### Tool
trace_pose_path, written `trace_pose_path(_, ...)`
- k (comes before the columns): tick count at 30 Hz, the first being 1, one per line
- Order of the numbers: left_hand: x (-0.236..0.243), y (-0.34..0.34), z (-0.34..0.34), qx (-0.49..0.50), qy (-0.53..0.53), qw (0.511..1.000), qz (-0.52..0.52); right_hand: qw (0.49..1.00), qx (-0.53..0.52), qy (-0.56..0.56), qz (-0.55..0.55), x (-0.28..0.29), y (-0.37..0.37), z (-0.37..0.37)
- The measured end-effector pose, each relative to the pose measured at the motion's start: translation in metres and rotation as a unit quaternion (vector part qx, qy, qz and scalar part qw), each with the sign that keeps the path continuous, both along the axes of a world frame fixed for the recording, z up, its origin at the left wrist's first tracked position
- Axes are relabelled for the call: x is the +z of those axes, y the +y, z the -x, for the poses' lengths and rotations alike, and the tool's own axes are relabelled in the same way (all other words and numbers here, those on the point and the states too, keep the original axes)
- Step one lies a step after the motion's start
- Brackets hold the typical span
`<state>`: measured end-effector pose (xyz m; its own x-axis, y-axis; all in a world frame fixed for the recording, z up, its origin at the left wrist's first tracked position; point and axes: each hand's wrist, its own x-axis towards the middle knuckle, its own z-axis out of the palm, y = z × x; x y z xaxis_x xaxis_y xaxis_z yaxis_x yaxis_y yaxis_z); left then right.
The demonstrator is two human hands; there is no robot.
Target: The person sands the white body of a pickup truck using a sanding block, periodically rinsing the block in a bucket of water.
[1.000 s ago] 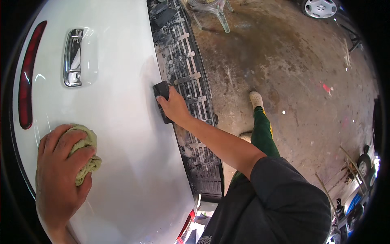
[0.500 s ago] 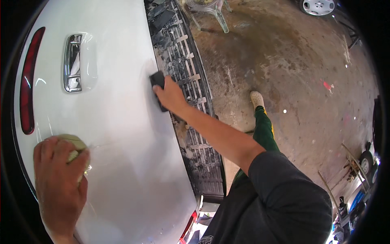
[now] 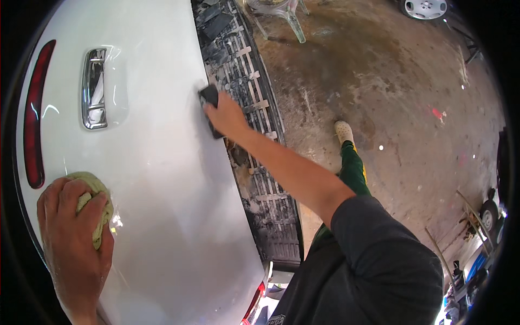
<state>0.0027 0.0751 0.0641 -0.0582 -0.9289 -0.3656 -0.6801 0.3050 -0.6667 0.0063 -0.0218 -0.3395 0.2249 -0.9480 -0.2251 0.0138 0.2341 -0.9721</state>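
Note:
Near the lower left, my left hand [image 3: 76,241] is closed around a folded yellow-green cloth [image 3: 103,197], pressed on the white car tailgate [image 3: 157,189]. My right hand [image 3: 227,116] grips a black sanding block [image 3: 210,100], which lies along the tailgate's edge on its right side. My right arm reaches across from the lower right, in a short dark sleeve. The panel under the block looks dull and greyish. A chrome handle [image 3: 95,89] and a long red lamp [image 3: 38,116] are set in the white panel at the far left.
Beside the panel runs a dusty black plastic bumper lattice [image 3: 254,108]. A translucent plastic chair [image 3: 292,21] stands on the stained concrete floor [image 3: 422,119]. One clog-shod foot [image 3: 343,131] shows beyond my arm. A wheel [image 3: 425,6] is at the top right, with clutter at lower right.
My right hand and the sanding block have slid slightly up along the panel edge. My left hand with the cloth has shifted a little left. The view has moved slightly.

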Motion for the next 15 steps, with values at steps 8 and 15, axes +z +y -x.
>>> trace_pose_path(8,0.002,0.004,-0.003,0.006,-0.009,1.000,-0.021,0.997,0.058,-0.024,0.038,0.014,0.166,0.018)
trace_pose_path(15,-0.001,-0.005,0.002,0.002,-0.002,1.000,-0.026,1.000,-0.019,0.016,0.016,-0.019,0.002,0.003)
